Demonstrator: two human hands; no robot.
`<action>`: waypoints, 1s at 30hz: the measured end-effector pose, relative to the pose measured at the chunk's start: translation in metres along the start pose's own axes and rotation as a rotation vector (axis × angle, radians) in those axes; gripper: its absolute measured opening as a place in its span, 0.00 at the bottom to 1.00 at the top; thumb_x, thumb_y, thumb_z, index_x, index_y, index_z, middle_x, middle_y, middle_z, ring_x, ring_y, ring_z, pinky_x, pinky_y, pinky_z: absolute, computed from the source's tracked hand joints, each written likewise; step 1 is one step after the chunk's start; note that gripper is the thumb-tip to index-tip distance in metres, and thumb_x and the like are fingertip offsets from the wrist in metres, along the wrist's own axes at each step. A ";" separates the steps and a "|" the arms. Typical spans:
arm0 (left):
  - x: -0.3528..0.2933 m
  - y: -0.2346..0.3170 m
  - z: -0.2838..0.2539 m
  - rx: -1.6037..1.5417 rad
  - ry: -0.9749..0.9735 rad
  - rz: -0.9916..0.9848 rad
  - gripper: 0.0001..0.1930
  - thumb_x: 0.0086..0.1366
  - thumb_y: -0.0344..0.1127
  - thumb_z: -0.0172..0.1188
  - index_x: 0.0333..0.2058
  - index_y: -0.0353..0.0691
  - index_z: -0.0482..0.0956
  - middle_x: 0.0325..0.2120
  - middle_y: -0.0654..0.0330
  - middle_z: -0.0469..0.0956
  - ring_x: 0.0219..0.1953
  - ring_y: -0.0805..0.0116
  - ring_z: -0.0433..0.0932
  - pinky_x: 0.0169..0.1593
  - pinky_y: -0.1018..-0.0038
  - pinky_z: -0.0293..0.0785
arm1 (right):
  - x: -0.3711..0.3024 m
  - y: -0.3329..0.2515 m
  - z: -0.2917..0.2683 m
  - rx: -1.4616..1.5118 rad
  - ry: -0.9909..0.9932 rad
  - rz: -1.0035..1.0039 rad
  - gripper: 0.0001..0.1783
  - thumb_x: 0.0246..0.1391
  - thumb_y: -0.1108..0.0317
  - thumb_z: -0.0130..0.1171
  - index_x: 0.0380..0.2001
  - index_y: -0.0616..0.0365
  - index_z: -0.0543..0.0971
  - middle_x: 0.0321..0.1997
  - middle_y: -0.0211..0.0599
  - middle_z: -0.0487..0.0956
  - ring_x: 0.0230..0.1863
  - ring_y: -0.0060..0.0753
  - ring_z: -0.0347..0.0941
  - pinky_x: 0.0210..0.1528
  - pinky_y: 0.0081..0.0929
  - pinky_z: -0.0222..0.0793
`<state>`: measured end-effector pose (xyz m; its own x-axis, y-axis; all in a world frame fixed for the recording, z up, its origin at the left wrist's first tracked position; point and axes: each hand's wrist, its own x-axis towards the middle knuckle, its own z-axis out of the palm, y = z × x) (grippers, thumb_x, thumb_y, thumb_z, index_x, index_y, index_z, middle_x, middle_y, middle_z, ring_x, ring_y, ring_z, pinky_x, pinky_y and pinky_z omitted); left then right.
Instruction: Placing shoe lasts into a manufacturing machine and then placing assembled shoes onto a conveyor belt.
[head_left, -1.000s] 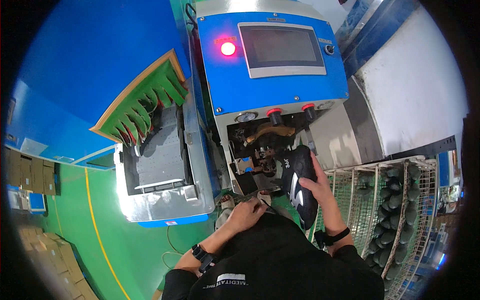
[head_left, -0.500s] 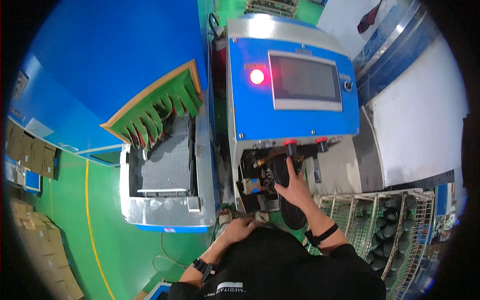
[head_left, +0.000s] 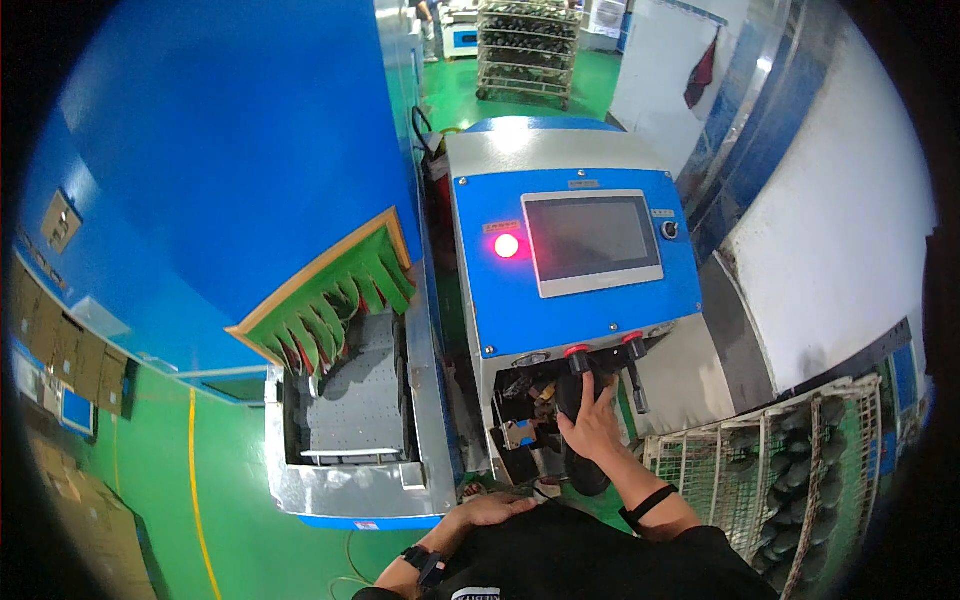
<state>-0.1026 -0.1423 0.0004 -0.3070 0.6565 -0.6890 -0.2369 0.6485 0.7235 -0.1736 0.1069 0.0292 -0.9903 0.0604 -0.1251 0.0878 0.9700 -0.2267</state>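
— What do you have closest to the camera?

— My left hand [head_left: 492,511], lowest in the frame. It lies flat against the front of my dark shirt, fingers loosely spread and holding nothing. There is a dark watch [head_left: 424,563] on that wrist.

— And the other one?

— My right hand [head_left: 592,427] is just above it, reaching into the open bay at the front of the machine. The fingers are curled round a black shoe [head_left: 577,440] and gripping it from above (the thumb side is hidden, so I cannot tell how tight the grip is). The shoe stands nearly on end, its top up inside the bay among the clamps and its lower end hanging out below my palm. A black band [head_left: 646,504] sits on that wrist.

— What is around the bay?

— Two red knobs [head_left: 578,352] just above the opening, on the blue machine [head_left: 590,300]. Higher up its sloping face are a lit red lamp [head_left: 506,246] and a grey screen [head_left: 591,240]. To my right, a wire rack [head_left: 800,470] holds dark soles. To my left, a steel conveyor tray [head_left: 350,420] runs under green flap curtains [head_left: 335,310].

— Farthest back?

— Green floor, and another loaded rack [head_left: 525,50] well apart from me.
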 end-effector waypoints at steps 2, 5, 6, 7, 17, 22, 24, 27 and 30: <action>0.005 0.002 0.000 0.004 -0.015 0.042 0.44 0.70 0.72 0.39 0.63 0.36 0.71 0.63 0.46 0.70 0.68 0.53 0.65 0.69 0.67 0.59 | -0.006 -0.001 0.000 0.039 0.071 -0.033 0.57 0.59 0.48 0.60 0.75 0.59 0.36 0.59 0.85 0.58 0.52 0.81 0.71 0.48 0.54 0.76; -0.002 0.015 -0.002 0.005 -0.043 0.068 0.43 0.71 0.71 0.39 0.64 0.34 0.69 0.64 0.45 0.69 0.68 0.53 0.65 0.70 0.66 0.58 | -0.019 -0.004 0.003 0.075 0.282 -0.030 0.56 0.56 0.51 0.64 0.74 0.59 0.41 0.58 0.81 0.61 0.49 0.81 0.71 0.46 0.55 0.76; -0.001 0.017 -0.002 0.060 -0.066 0.147 0.43 0.71 0.71 0.39 0.64 0.34 0.69 0.61 0.45 0.72 0.65 0.52 0.68 0.67 0.65 0.61 | -0.030 -0.001 0.000 0.078 0.297 -0.017 0.56 0.56 0.51 0.64 0.74 0.59 0.41 0.58 0.81 0.61 0.49 0.81 0.71 0.46 0.55 0.76; -0.001 0.017 -0.001 0.111 -0.085 0.220 0.43 0.72 0.70 0.38 0.64 0.34 0.69 0.58 0.45 0.74 0.61 0.52 0.72 0.65 0.64 0.64 | -0.046 0.002 -0.005 0.117 0.294 -0.103 0.55 0.54 0.52 0.65 0.74 0.58 0.45 0.58 0.79 0.62 0.48 0.81 0.71 0.46 0.56 0.76; 0.019 0.011 0.032 -1.090 -0.305 0.239 0.44 0.67 0.76 0.39 0.59 0.37 0.71 0.42 0.49 0.82 0.40 0.62 0.82 0.44 0.69 0.78 | -0.200 0.011 -0.030 0.035 0.140 -0.369 0.47 0.41 0.55 0.73 0.67 0.40 0.67 0.57 0.67 0.68 0.50 0.68 0.74 0.50 0.50 0.76; 0.052 -0.019 0.070 -1.074 -0.387 0.065 0.37 0.67 0.71 0.47 0.52 0.40 0.75 0.37 0.56 0.84 0.33 0.67 0.81 0.41 0.72 0.76 | -0.233 0.004 -0.088 0.301 -0.327 -0.343 0.43 0.54 0.50 0.67 0.71 0.42 0.62 0.55 0.66 0.72 0.54 0.63 0.75 0.54 0.43 0.74; 0.051 -0.023 0.071 -1.077 -0.428 -0.042 0.26 0.69 0.61 0.55 0.43 0.41 0.78 0.30 0.62 0.82 0.30 0.71 0.78 0.38 0.75 0.73 | -0.222 0.021 -0.062 0.614 -0.302 0.004 0.46 0.56 0.48 0.66 0.73 0.49 0.58 0.60 0.64 0.70 0.57 0.59 0.74 0.56 0.41 0.73; 0.044 -0.023 0.068 -0.903 -0.171 -0.073 0.22 0.69 0.56 0.56 0.44 0.41 0.78 0.30 0.61 0.80 0.31 0.71 0.77 0.39 0.75 0.73 | -0.165 0.056 0.029 1.212 -0.073 0.261 0.55 0.57 0.45 0.64 0.74 0.65 0.48 0.70 0.56 0.66 0.65 0.46 0.69 0.63 0.33 0.67; 0.025 -0.006 0.079 -0.877 0.041 -0.089 0.19 0.68 0.49 0.55 0.47 0.39 0.77 0.38 0.59 0.81 0.36 0.67 0.78 0.42 0.72 0.74 | -0.113 0.027 0.051 1.775 -0.166 0.461 0.51 0.49 0.56 0.74 0.70 0.64 0.61 0.64 0.46 0.73 0.61 0.39 0.71 0.63 0.35 0.67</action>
<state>-0.0362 -0.0996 -0.0247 -0.2824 0.5925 -0.7545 -0.8784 0.1563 0.4516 -0.0538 0.1144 -0.0119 -0.8478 0.0895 -0.5227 0.4223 -0.4821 -0.7676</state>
